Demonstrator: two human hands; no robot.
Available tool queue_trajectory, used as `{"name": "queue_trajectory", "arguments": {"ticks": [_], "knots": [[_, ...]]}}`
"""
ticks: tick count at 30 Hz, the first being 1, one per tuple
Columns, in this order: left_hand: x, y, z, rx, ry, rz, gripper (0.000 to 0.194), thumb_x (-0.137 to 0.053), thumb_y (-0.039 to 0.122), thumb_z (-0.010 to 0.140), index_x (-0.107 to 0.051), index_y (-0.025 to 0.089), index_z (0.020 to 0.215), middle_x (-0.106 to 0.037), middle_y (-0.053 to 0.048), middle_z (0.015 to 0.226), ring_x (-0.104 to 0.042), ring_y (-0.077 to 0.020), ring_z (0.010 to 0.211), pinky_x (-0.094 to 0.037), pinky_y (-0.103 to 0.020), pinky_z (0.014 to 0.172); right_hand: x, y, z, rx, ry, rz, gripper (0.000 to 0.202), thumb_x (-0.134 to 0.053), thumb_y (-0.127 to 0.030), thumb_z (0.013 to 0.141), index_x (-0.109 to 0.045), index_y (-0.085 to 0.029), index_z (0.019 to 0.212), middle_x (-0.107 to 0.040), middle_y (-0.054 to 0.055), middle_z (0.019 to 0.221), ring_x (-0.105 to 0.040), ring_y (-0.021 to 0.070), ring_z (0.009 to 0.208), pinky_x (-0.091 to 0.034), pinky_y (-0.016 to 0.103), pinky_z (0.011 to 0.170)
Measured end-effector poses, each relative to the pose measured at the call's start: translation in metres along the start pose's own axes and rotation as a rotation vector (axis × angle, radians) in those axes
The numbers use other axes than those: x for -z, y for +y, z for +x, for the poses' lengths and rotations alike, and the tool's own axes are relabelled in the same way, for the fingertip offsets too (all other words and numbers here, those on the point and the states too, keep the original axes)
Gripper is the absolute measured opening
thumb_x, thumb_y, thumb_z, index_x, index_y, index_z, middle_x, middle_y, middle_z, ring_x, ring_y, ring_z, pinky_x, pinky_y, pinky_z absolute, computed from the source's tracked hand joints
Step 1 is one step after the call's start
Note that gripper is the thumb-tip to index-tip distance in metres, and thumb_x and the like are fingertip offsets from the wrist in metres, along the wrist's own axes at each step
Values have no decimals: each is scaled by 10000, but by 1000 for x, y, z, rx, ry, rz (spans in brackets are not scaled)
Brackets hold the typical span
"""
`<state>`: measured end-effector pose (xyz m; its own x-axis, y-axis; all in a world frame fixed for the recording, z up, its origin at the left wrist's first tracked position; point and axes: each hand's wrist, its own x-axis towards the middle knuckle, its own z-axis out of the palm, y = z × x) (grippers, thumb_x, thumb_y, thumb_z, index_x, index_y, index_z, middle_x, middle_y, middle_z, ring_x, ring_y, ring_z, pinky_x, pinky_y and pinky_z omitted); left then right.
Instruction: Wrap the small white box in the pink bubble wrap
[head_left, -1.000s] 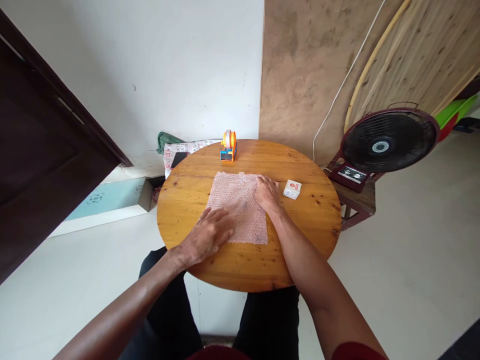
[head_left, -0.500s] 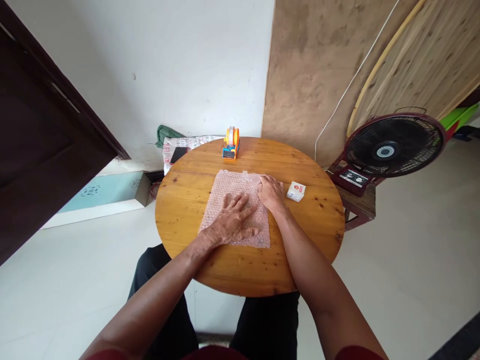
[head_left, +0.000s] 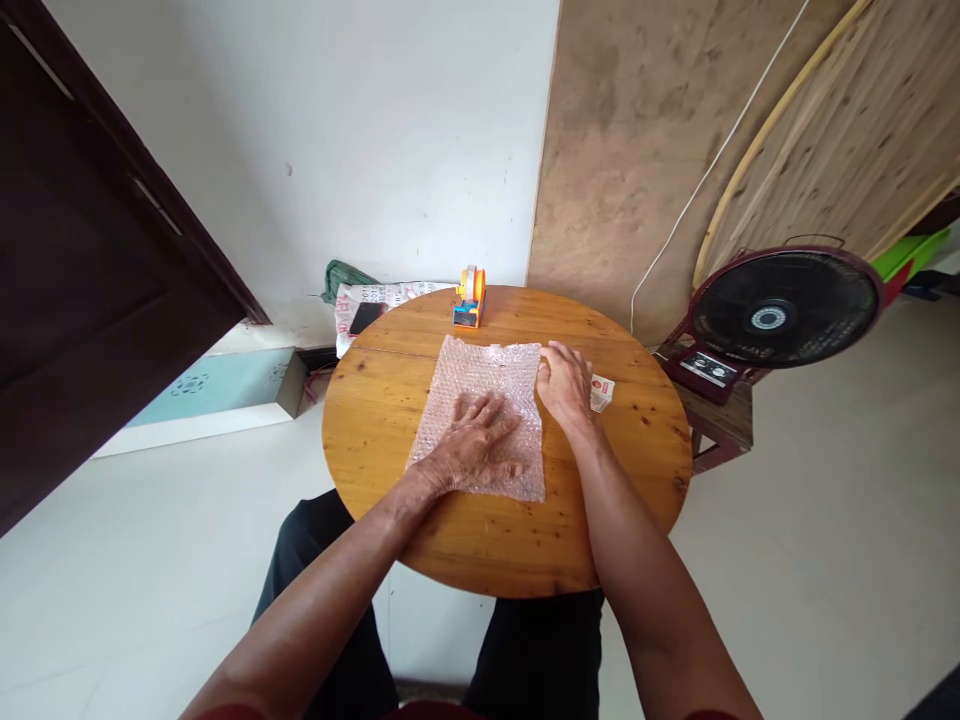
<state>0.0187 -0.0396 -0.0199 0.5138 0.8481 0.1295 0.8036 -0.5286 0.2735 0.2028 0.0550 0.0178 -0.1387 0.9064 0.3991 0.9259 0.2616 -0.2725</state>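
A sheet of clear, pinkish bubble wrap (head_left: pixel 487 370) lies spread on the round wooden table (head_left: pixel 367 410). My left hand (head_left: pixel 480 440) rests flat on its lower middle, fingers spread, pressing on it. At the wrap's upper right corner is my right hand (head_left: pixel 566 382), fingers loosely bent and thumb a little apart, with no object visible in it. Whether its fingertips touch the wrap's edge, I cannot tell. Just to the right of that hand stands a small white box (head_left: pixel 602 392) with red print, partly hidden behind it.
An orange and blue tape dispenser (head_left: pixel 470 298) stands at the table's far edge. Behind the left edge are a dark phone-like object (head_left: pixel 366 318) and a printed white sack (head_left: pixel 409 292). A fan (head_left: pixel 780 310) sits on a wooden stool (head_left: pixel 720 425) at the right.
My right hand has slid right, off the wrap's upper corner, uncovering that corner and partly covering the small box. My left hand stays on the wrap. The view has shifted slightly.
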Motion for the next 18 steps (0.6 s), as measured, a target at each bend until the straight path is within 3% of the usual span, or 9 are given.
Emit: {"name": "queue_trajectory", "arguments": {"ticks": [9, 14, 18], "knots": [[2, 2, 0, 6, -2, -10, 842, -462, 773, 781, -452, 241, 1433, -268, -185, 1565, -178, -403, 1455, -45, -664, 1132, 1, 17, 5, -91, -52, 15, 338, -459, -204, 873, -654, -194, 1149, -563, 83, 1370, -466, 272, 1255, -326, 445, 1022], [0, 1, 0, 6, 11, -9, 824, -467, 762, 788, -448, 251, 1433, -257, -176, 1571, -189, -399, 1454, -47, -658, 1134, 17, 24, 5, -130, -51, -30, 339, -491, -248, 870, -643, -192, 1168, -563, 97, 1369, -470, 291, 1266, -325, 487, 1034], [0, 1, 0, 18, 15, -7, 834, -481, 764, 778, -437, 258, 1439, -273, -168, 1567, -180, -402, 1454, -52, -660, 1133, 34, 50, 2, -162, -208, -59, 663, -644, -434, 764, -489, -220, 1372, -567, 152, 1349, -536, 340, 1198, -398, 498, 956]]}}
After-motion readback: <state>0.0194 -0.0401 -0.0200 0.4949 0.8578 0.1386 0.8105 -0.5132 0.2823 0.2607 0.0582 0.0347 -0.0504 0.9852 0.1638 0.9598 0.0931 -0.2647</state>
